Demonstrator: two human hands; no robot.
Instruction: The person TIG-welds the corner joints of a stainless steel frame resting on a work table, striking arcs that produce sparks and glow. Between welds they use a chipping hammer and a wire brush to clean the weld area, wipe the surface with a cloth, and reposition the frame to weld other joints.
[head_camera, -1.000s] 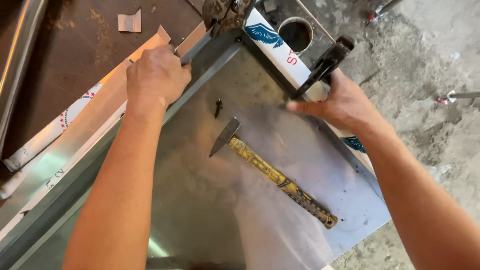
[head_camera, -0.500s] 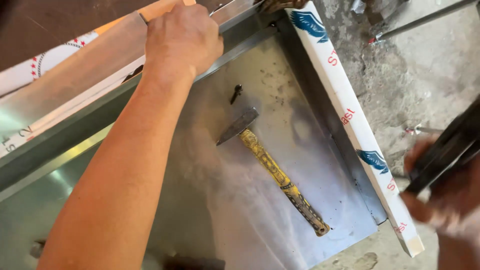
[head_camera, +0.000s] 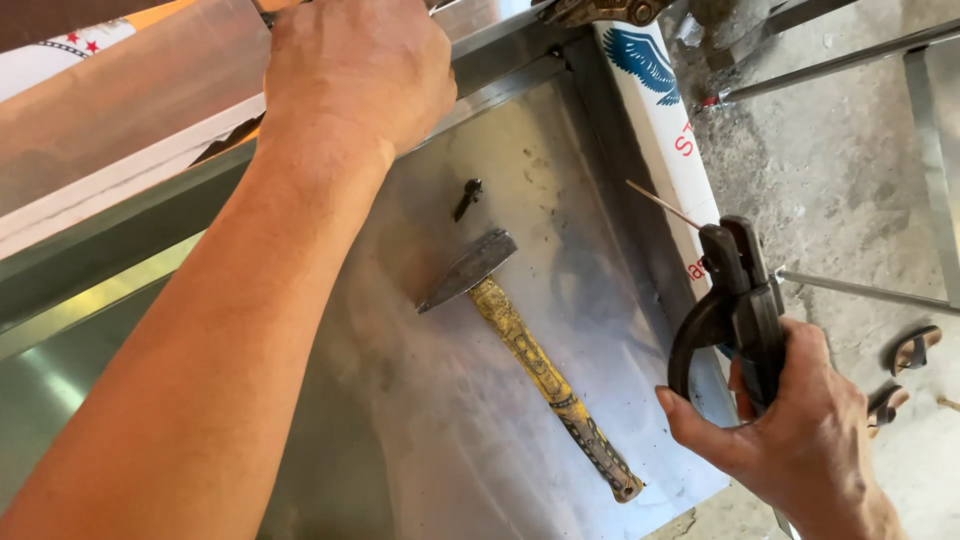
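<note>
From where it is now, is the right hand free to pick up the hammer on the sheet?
Probably not yet: the right hand is closed around a black electrode holder. The hammer lies bare on the metal sheet close by, nothing covering its yellow handle.

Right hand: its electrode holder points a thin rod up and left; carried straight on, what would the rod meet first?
Probably the white printed strip edging the metal sheet; the right hand may be higher, depth unclear.

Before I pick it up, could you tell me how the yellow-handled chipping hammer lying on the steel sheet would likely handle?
The yellow-handled chipping hammer is probably head-heavy, given its solid metal head. Rigid throughout. Its flat-sided head should stop it rolling, though it may slide on the smooth steel sheet.
</note>
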